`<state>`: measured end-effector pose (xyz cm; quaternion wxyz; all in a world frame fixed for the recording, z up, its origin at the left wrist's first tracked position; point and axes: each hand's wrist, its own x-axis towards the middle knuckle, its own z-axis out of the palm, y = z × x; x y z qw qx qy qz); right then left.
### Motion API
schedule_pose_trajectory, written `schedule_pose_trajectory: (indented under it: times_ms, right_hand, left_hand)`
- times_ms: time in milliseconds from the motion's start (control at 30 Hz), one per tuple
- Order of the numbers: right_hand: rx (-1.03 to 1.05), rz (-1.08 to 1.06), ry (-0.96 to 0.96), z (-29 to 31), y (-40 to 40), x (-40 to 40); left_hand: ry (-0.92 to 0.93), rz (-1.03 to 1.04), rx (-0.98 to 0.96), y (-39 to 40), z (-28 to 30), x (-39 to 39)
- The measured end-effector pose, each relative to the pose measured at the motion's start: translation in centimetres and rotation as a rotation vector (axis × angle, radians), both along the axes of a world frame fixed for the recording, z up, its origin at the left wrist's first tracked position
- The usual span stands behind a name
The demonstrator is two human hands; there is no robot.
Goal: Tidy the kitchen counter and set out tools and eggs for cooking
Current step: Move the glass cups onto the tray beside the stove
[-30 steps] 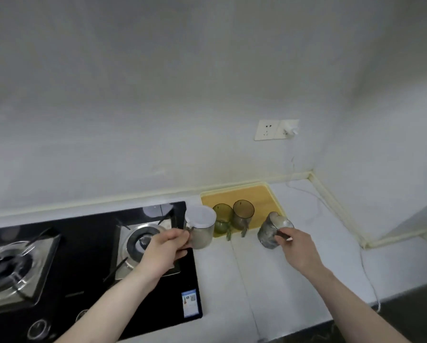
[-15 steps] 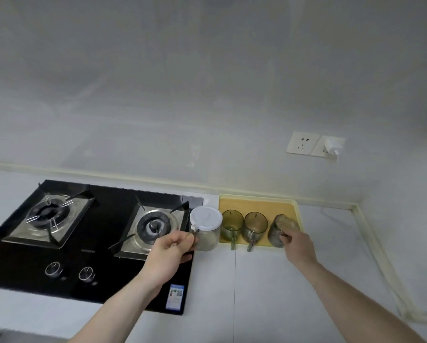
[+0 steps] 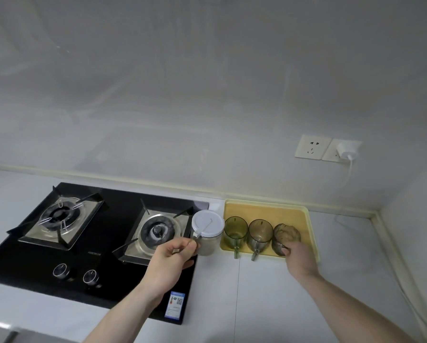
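Head cam: left hand [image 3: 173,253] pinches handle of white-lidded jar [image 3: 207,233] w/ pale powder at hob [image 3: 96,243] edge, right hand [image 3: 298,258] grips greyish cup [image 3: 285,237] on yellow tray [image 3: 267,211] beside 2 empty tinted cups, green [image 3: 235,231] & brownish [image 3: 260,233], on counter [image 3: 257,293].

3 handled glass cups [image 3: 236,231] [image 3: 260,233] [image 3: 284,237]; 1 white-lidded jar [image 3: 208,227]; 1 yellow tray [image 3: 267,210]; 2 burners [image 3: 59,216] [image 3: 158,231]; 2 stove knobs [image 3: 60,270] [image 3: 90,277]; 2 wall sockets [image 3: 312,150] [image 3: 335,154]; 1 charger [image 3: 347,151]; 2 hands [image 3: 174,256] [image 3: 300,258].
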<state>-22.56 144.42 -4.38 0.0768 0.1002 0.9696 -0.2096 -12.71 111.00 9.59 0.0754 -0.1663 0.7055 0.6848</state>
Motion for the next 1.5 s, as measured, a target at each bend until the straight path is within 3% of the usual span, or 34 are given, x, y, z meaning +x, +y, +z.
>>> schedule_pose_trajectory:
  times_ms: [167, 300, 433, 533, 633, 800, 1033, 1200, 1500]
  right_hand:
    - [0.007, 0.029, -0.018, -0.3, -0.2, 0.3]
    - [-0.14, -0.051, -0.004, 0.8, 0.0, 0.8]
    - [-0.18, -0.176, 0.192, 3.2, 0.0, 2.1]
    - [-0.55, -0.232, 0.297, 5.8, -1.4, 3.1]
    - [-0.914, -0.246, 0.182, 9.3, -3.7, 3.9]
    - [-1.052, -0.185, -0.009, 12.4, -5.4, 4.4]
    - [-0.581, 0.216, -0.008, 12.8, -3.9, 4.3]
    - [-0.486, 0.209, 0.08, 12.3, -2.6, 3.4]
    - [-0.25, 0.156, 0.12, 11.2, 7.1, -0.7]
  left_hand:
    - [0.0, -0.059, -0.007, 1.8, -0.4, -1.1]
    - [0.007, -0.116, -0.027, 3.3, -0.9, -1.8]
    - [0.002, -0.149, -0.061, 4.2, -1.8, -2.5]
    - [0.017, -0.167, -0.119, 5.1, -2.3, -2.9]
    - [0.05, -0.211, -0.184, 6.0, -2.4, -3.3]
    - [0.133, -0.295, -0.274, 7.0, -2.1, -3.6]
    - [0.242, -0.402, -0.392, 7.7, -2.1, -5.2]
    - [0.29, -0.505, -0.471, 9.7, -1.8, -5.8]
    - [0.317, -0.395, -0.542, 7.0, -0.3, -7.6]
